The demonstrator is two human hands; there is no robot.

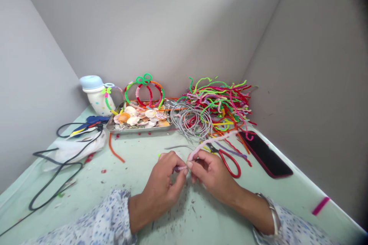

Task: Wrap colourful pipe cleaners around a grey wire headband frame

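A pale pink pipe cleaner (211,139) runs up and to the right from the fingertips of my right hand (211,170), which pinches it between thumb and fingers. My left hand (166,178) is closed too, its thumb and forefinger on a short lilac length of pipe cleaner (180,168). The fingertips of both hands meet over the middle of the table, and whether the two lengths are joined there is hidden. Just beyond my right hand lie red-handled scissors (230,164), partly covered by other pipe cleaners.
Behind stand a metal tray (138,131) of seashells (135,116), pipe-cleaner rings (145,92), a coil of grey wire (191,120) and a heap of coloured pipe cleaners (221,101). A phone (266,155) lies right; a bottle (97,97) and black cable (61,164) are left.
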